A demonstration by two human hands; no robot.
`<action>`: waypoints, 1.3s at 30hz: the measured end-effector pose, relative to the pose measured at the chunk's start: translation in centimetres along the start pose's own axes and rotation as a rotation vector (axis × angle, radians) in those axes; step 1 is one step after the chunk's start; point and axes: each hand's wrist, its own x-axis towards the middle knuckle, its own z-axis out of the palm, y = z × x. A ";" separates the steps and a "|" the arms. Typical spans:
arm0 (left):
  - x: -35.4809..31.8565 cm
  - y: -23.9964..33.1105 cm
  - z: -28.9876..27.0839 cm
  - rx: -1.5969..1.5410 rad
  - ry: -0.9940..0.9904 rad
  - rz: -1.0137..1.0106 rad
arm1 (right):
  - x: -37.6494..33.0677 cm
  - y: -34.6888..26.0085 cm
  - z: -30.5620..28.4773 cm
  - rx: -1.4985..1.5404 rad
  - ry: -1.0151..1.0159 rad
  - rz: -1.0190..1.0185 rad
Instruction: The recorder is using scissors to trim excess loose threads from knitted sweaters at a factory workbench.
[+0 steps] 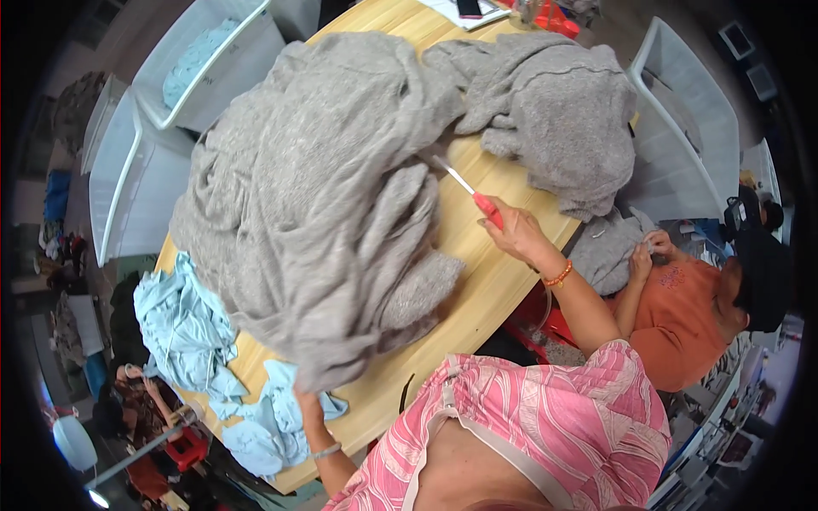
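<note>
My right hand [515,232] is closed around the red handle of a slim tool [486,209]. Its thin metal shaft points up and left, and the tip, too blurred to make out, lies close to a big grey knit fabric heap [307,170]. At the heap's lower edge is my left hand [308,407], touching the grey cloth; its fingers are hidden there. Light blue garments [266,434] lie beside that hand, and more pale blue cloth [181,319] is bunched at the table's left edge.
A second grey knit pile [571,111] covers the far right of the wooden table [503,272]. Translucent bins [141,187] stand at the left, another bin [690,128] at the right. On my right a person in an orange top [682,315] handles grey cloth. A phone [469,8] lies at the far edge.
</note>
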 end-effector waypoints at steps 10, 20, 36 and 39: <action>10.0 19.4 10.9 0.238 -0.100 0.437 | -1.4 -0.2 -1.9 -0.024 0.006 -0.019; 12.6 10.7 21.7 0.749 -0.077 0.683 | -5.0 -8.4 -1.7 -0.261 -0.373 -0.234; 10.1 6.7 10.3 0.885 0.106 0.443 | -6.6 -13.2 4.6 -0.315 -0.398 -0.406; 10.1 7.1 9.7 0.964 0.130 0.376 | -7.1 -14.9 5.4 -0.320 -0.390 -0.426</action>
